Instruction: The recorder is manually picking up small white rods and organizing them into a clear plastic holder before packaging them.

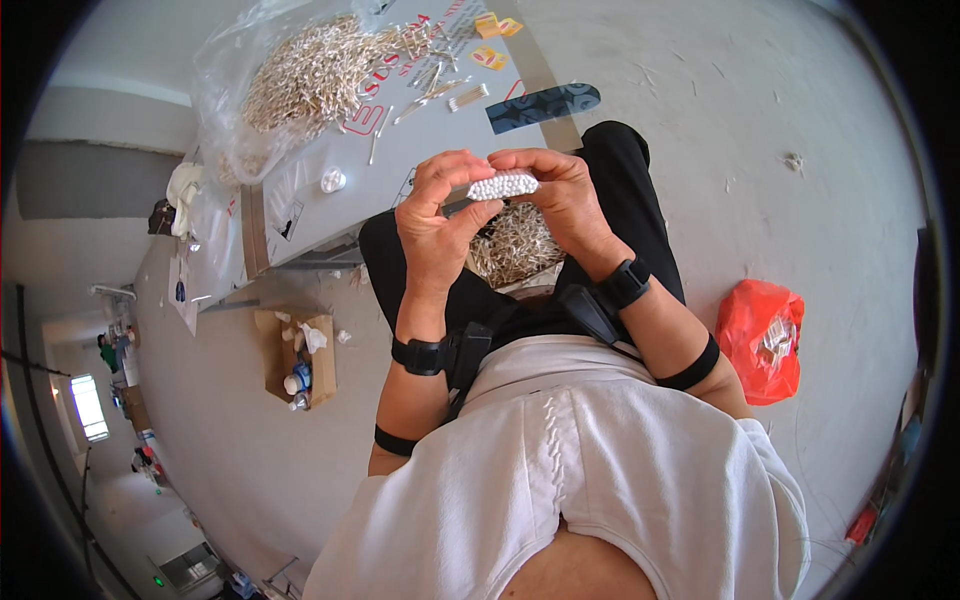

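Note:
Between my two hands is a flat bundle of cotton swabs [503, 187], its white tips packed together and facing me. My left hand [440, 210] pinches the bundle's left end, thumb below and fingers above. At the right end, my right hand [560, 190] grips it with thumb and fingers. Below the hands, a heap of loose cotton swabs [515, 245] lies between my knees; what holds it is mostly hidden. On the grey-topped table [335, 215] ahead lies a large pile of cotton swabs [315, 75], partly in a clear plastic bag [225, 90].
A small row of swabs [468, 97], a dark patterned strip [545, 107] and yellow-orange paper pieces [490, 58] lie on the table, near a small white round object [333, 180]. On the floor stand an open cardboard box [318, 390] at left and a red plastic bag [745, 340] at right.

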A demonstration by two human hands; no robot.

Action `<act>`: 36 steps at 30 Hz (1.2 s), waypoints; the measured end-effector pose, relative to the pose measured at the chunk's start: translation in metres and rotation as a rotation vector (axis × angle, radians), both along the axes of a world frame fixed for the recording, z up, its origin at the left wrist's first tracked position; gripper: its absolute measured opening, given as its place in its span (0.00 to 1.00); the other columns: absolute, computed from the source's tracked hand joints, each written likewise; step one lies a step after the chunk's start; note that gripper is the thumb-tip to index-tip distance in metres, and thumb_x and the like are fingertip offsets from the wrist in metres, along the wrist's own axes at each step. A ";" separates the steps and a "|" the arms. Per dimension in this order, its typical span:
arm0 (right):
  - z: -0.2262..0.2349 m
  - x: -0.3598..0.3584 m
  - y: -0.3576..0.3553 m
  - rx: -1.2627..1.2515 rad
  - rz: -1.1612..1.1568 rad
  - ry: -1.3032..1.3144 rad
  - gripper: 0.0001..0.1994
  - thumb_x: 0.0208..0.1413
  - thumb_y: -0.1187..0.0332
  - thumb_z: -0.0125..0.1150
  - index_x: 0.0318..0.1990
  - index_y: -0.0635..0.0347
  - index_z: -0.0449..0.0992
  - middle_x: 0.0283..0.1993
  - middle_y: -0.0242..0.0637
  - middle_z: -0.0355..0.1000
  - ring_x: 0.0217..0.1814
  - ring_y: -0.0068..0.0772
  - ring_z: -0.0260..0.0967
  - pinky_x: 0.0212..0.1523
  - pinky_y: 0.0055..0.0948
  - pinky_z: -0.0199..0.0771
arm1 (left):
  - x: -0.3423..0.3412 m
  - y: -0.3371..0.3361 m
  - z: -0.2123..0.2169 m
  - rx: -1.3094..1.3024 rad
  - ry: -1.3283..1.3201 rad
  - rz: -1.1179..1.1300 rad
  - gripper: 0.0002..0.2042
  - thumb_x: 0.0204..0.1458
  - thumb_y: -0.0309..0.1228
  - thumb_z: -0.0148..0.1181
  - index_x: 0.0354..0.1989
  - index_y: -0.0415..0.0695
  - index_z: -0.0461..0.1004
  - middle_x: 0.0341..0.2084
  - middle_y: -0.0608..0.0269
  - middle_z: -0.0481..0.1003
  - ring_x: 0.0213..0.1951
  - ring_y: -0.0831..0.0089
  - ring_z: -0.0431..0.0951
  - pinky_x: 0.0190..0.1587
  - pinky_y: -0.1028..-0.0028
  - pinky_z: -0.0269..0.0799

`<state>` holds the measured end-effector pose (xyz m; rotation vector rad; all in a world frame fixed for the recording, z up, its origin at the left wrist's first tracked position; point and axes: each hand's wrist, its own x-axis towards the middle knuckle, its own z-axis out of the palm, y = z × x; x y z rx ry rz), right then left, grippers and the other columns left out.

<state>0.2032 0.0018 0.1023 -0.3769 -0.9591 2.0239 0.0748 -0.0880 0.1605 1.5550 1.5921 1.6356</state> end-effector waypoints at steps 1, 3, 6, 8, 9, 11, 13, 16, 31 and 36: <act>0.000 0.000 0.000 -0.001 -0.002 0.000 0.12 0.51 0.86 0.61 0.43 0.67 0.81 0.42 0.36 0.79 0.43 0.24 0.76 0.47 0.25 0.78 | 0.002 0.000 0.003 -0.011 0.005 0.022 0.17 0.37 0.20 0.73 0.39 0.44 0.81 0.41 0.65 0.78 0.52 0.66 0.73 0.56 0.68 0.68; 0.000 0.000 0.000 0.007 0.004 -0.025 0.13 0.50 0.86 0.61 0.43 0.67 0.81 0.41 0.36 0.79 0.42 0.24 0.76 0.46 0.25 0.78 | 0.003 0.004 0.005 0.016 0.093 0.004 0.18 0.36 0.21 0.73 0.39 0.44 0.81 0.41 0.65 0.78 0.51 0.65 0.73 0.56 0.68 0.68; -0.003 0.001 0.000 0.042 0.001 -0.029 0.13 0.50 0.86 0.60 0.43 0.66 0.81 0.40 0.35 0.79 0.41 0.22 0.75 0.44 0.23 0.77 | 0.007 0.010 0.008 0.057 0.224 -0.028 0.18 0.35 0.21 0.73 0.39 0.45 0.81 0.41 0.66 0.77 0.50 0.64 0.73 0.55 0.67 0.69; -0.005 0.001 -0.001 0.052 0.002 -0.062 0.13 0.50 0.85 0.61 0.43 0.66 0.81 0.39 0.34 0.79 0.40 0.21 0.74 0.43 0.22 0.76 | 0.009 0.013 0.007 0.072 0.268 -0.042 0.18 0.35 0.21 0.73 0.38 0.45 0.81 0.40 0.66 0.77 0.50 0.63 0.73 0.54 0.66 0.69; -0.005 0.001 -0.001 0.063 0.004 -0.097 0.13 0.50 0.85 0.61 0.44 0.66 0.81 0.38 0.34 0.79 0.40 0.19 0.73 0.42 0.21 0.75 | 0.010 0.014 0.006 0.076 0.302 -0.042 0.17 0.34 0.21 0.73 0.37 0.45 0.81 0.40 0.66 0.77 0.49 0.62 0.73 0.54 0.66 0.69; -0.005 0.000 -0.001 0.049 -0.005 -0.092 0.13 0.50 0.85 0.61 0.43 0.66 0.81 0.37 0.33 0.79 0.39 0.19 0.72 0.42 0.21 0.74 | 0.011 0.015 0.004 0.080 0.336 -0.044 0.16 0.34 0.21 0.73 0.36 0.45 0.81 0.40 0.66 0.77 0.49 0.62 0.73 0.54 0.65 0.69; -0.003 0.000 -0.001 0.034 -0.016 -0.088 0.13 0.50 0.85 0.61 0.43 0.66 0.81 0.37 0.32 0.79 0.39 0.18 0.72 0.41 0.21 0.74 | 0.012 0.015 0.002 0.074 0.315 -0.039 0.15 0.34 0.21 0.73 0.35 0.45 0.81 0.39 0.65 0.77 0.48 0.61 0.73 0.53 0.65 0.69; 0.000 0.001 -0.002 0.060 -0.048 -0.123 0.13 0.50 0.85 0.61 0.44 0.66 0.81 0.37 0.32 0.79 0.39 0.19 0.72 0.43 0.22 0.74 | 0.012 0.014 0.002 0.053 0.263 -0.057 0.14 0.37 0.21 0.71 0.35 0.44 0.81 0.39 0.64 0.78 0.49 0.62 0.73 0.54 0.65 0.69; 0.018 0.002 -0.004 0.493 -0.435 -0.293 0.15 0.46 0.87 0.60 0.42 0.64 0.81 0.48 0.39 0.76 0.49 0.30 0.75 0.51 0.28 0.76 | 0.010 0.010 0.001 0.004 -0.202 -0.200 0.13 0.42 0.17 0.65 0.38 0.38 0.80 0.45 0.59 0.76 0.56 0.65 0.71 0.59 0.67 0.66; 0.029 0.007 -0.006 0.678 -0.552 -0.415 0.20 0.42 0.89 0.59 0.42 0.59 0.81 0.48 0.40 0.74 0.51 0.41 0.74 0.51 0.31 0.77 | 0.007 0.007 0.003 0.025 -0.247 -0.223 0.14 0.40 0.16 0.65 0.39 0.39 0.80 0.47 0.59 0.75 0.58 0.63 0.70 0.61 0.65 0.64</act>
